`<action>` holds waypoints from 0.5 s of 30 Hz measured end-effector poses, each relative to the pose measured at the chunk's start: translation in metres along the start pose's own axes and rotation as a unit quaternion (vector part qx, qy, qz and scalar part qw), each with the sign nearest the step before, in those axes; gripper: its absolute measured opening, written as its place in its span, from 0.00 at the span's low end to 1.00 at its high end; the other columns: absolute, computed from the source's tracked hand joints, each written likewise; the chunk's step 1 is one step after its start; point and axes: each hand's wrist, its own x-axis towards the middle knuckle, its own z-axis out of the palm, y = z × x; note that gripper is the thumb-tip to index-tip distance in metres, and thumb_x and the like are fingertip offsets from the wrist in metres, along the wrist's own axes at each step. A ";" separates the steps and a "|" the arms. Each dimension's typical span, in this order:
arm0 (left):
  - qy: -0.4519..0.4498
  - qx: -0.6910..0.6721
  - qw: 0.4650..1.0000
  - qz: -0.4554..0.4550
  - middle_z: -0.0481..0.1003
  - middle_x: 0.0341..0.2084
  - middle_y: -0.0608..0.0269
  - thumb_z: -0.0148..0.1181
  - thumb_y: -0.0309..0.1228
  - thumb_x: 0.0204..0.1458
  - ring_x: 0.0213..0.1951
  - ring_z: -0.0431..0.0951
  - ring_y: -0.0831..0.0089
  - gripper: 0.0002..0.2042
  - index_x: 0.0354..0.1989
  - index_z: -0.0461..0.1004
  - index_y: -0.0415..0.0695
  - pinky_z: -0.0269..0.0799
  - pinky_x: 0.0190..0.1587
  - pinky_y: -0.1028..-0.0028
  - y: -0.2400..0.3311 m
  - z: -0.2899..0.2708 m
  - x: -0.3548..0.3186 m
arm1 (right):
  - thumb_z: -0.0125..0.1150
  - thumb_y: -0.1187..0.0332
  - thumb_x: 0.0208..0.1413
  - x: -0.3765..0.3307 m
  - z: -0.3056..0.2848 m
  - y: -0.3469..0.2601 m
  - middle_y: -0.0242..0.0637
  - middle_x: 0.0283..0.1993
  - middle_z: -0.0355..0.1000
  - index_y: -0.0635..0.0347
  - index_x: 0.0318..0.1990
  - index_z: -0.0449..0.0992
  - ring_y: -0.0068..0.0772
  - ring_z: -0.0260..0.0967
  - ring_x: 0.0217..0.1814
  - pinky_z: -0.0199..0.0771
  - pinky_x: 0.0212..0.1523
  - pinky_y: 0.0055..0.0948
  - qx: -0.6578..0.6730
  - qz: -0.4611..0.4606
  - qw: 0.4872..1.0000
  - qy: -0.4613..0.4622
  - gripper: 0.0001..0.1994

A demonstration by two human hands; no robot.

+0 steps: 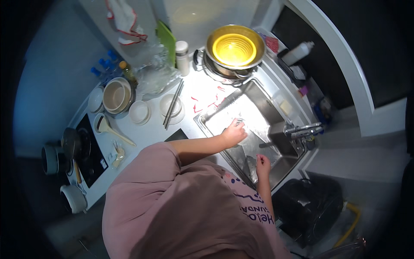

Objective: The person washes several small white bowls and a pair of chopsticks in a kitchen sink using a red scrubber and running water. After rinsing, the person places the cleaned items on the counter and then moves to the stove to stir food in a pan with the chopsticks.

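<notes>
My left hand (235, 133) reaches over the steel sink (276, 123), its fingers drawn together near a bright wet patch. Glare hides what its fingertips hold or touch. By the sink's near edge is my right hand (263, 164), with its fingers curled in. A thin, dark grey flat shape (251, 166) lies right beside those fingers; I cannot tell whether they grip it. The faucet (304, 130) stands on the sink's right side.
A yellow colander (234, 49) sits in a steel pot behind the sink. Left of the sink are chopsticks (173, 104) across a small bowl, stacked bowls (116, 96), a ladle (114, 129) and a dark cooktop (91, 151). A black bag (308, 207) is at lower right.
</notes>
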 end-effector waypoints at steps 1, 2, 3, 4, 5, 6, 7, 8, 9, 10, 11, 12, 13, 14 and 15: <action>0.054 0.001 0.998 -0.021 0.74 0.27 0.69 0.56 0.34 0.47 0.46 0.70 0.64 0.06 0.32 0.76 0.51 0.64 0.53 0.52 -0.001 -0.016 0.004 | 0.59 0.66 0.58 -0.006 -0.004 -0.010 0.42 0.34 0.74 0.60 0.39 0.80 0.38 0.72 0.37 0.72 0.40 0.35 -0.004 0.009 1.000 -0.005 0.08; 0.107 0.001 0.994 -0.039 0.74 0.27 0.69 0.56 0.34 0.47 0.45 0.69 0.64 0.06 0.32 0.76 0.51 0.64 0.54 0.52 -0.001 -0.034 0.010 | 0.59 0.66 0.58 -0.009 -0.006 -0.011 0.42 0.34 0.74 0.60 0.38 0.80 0.38 0.72 0.37 0.72 0.40 0.34 -0.016 0.013 1.000 -0.006 0.08; 0.159 0.005 0.985 -0.060 0.74 0.27 0.69 0.56 0.35 0.47 0.44 0.69 0.65 0.06 0.31 0.76 0.52 0.63 0.54 0.53 -0.003 -0.044 0.009 | 0.59 0.66 0.58 -0.007 -0.008 -0.012 0.43 0.34 0.75 0.60 0.38 0.80 0.38 0.72 0.37 0.73 0.40 0.34 -0.026 0.014 1.000 -0.009 0.08; 0.090 0.037 0.995 -0.014 0.73 0.27 0.70 0.56 0.35 0.46 0.44 0.69 0.66 0.05 0.30 0.76 0.52 0.63 0.53 0.54 -0.006 -0.027 0.001 | 0.59 0.66 0.58 -0.006 -0.007 -0.014 0.43 0.34 0.75 0.60 0.38 0.80 0.38 0.73 0.37 0.73 0.40 0.34 -0.037 0.015 0.999 -0.013 0.08; 0.021 0.066 0.997 0.029 0.73 0.26 0.71 0.57 0.35 0.44 0.44 0.69 0.67 0.05 0.29 0.76 0.53 0.62 0.51 0.55 -0.008 0.003 -0.010 | 0.59 0.67 0.59 -0.008 -0.006 -0.023 0.43 0.33 0.75 0.62 0.37 0.80 0.38 0.73 0.37 0.73 0.40 0.35 -0.025 0.014 0.999 -0.025 0.08; -0.046 0.091 0.992 0.074 0.73 0.26 0.71 0.57 0.35 0.43 0.43 0.69 0.69 0.04 0.28 0.75 0.53 0.61 0.50 0.56 -0.010 0.025 -0.018 | 0.59 0.67 0.58 -0.011 -0.003 -0.021 0.41 0.32 0.75 0.62 0.37 0.80 0.35 0.72 0.35 0.73 0.38 0.33 -0.041 0.006 0.998 -0.045 0.08; -0.008 0.094 0.990 0.101 0.72 0.24 0.72 0.57 0.36 0.42 0.42 0.69 0.69 0.03 0.25 0.74 0.54 0.61 0.49 0.58 -0.013 0.030 -0.025 | 0.59 0.68 0.58 -0.010 0.000 -0.014 0.40 0.32 0.76 0.63 0.37 0.80 0.32 0.72 0.33 0.72 0.37 0.30 -0.057 -0.002 0.997 -0.058 0.08; 0.082 0.084 0.990 0.083 0.72 0.25 0.71 0.57 0.36 0.43 0.41 0.69 0.69 0.03 0.25 0.74 0.54 0.62 0.50 0.57 -0.015 0.019 -0.020 | 0.59 0.68 0.58 -0.005 0.005 -0.006 0.39 0.31 0.76 0.63 0.37 0.79 0.29 0.71 0.31 0.71 0.35 0.28 -0.069 -0.009 0.995 -0.067 0.08; 0.167 0.072 0.981 0.062 0.72 0.25 0.71 0.56 0.36 0.44 0.41 0.69 0.69 0.03 0.25 0.75 0.54 0.62 0.51 0.57 -0.015 -0.002 -0.018 | 0.59 0.68 0.59 0.000 0.009 -0.003 0.38 0.30 0.75 0.63 0.37 0.79 0.27 0.70 0.30 0.71 0.35 0.28 -0.080 -0.043 0.995 -0.046 0.08; 0.245 0.059 0.967 0.041 0.72 0.26 0.71 0.55 0.36 0.45 0.41 0.69 0.68 0.04 0.26 0.75 0.54 0.63 0.52 0.56 -0.015 -0.016 -0.021 | 0.59 0.67 0.59 0.001 0.013 0.002 0.37 0.29 0.74 0.63 0.37 0.79 0.26 0.70 0.29 0.71 0.34 0.27 -0.088 -0.074 0.993 -0.029 0.08; 0.154 0.041 0.987 0.034 0.73 0.26 0.72 0.56 0.37 0.45 0.40 0.69 0.68 0.04 0.26 0.75 0.54 0.63 0.51 0.55 -0.017 -0.018 -0.025 | 0.59 0.67 0.59 -0.006 0.018 0.009 0.35 0.28 0.74 0.63 0.36 0.79 0.24 0.69 0.29 0.70 0.33 0.27 -0.097 -0.100 0.990 -0.017 0.08; 0.063 0.075 0.994 0.048 0.72 0.26 0.72 0.56 0.37 0.45 0.40 0.69 0.68 0.04 0.27 0.74 0.54 0.63 0.50 0.55 -0.014 -0.007 -0.035 | 0.59 0.67 0.59 -0.010 0.025 0.023 0.34 0.27 0.73 0.63 0.36 0.79 0.23 0.68 0.28 0.69 0.31 0.25 -0.086 -0.090 0.991 -0.041 0.08; -0.022 0.112 0.991 0.066 0.71 0.26 0.72 0.56 0.37 0.44 0.40 0.69 0.69 0.04 0.27 0.74 0.54 0.63 0.49 0.56 -0.017 0.009 -0.042 | 0.59 0.67 0.60 -0.006 0.033 0.041 0.32 0.26 0.72 0.62 0.36 0.79 0.21 0.67 0.27 0.68 0.29 0.24 -0.075 -0.084 0.992 -0.055 0.08; -0.104 0.147 0.980 0.082 0.71 0.27 0.72 0.56 0.37 0.44 0.40 0.69 0.69 0.05 0.28 0.73 0.54 0.63 0.48 0.56 -0.023 0.019 -0.045 | 0.59 0.66 0.60 0.005 0.040 0.055 0.30 0.26 0.71 0.62 0.36 0.79 0.19 0.66 0.27 0.67 0.28 0.23 -0.066 -0.081 0.992 -0.068 0.08; -0.059 0.084 0.992 0.078 0.70 0.29 0.71 0.57 0.35 0.43 0.40 0.69 0.70 0.07 0.31 0.72 0.53 0.63 0.46 0.56 -0.029 0.017 -0.047 | 0.59 0.66 0.60 0.014 0.045 0.065 0.29 0.25 0.70 0.62 0.36 0.79 0.18 0.65 0.26 0.66 0.26 0.22 -0.069 -0.089 0.991 -0.072 0.08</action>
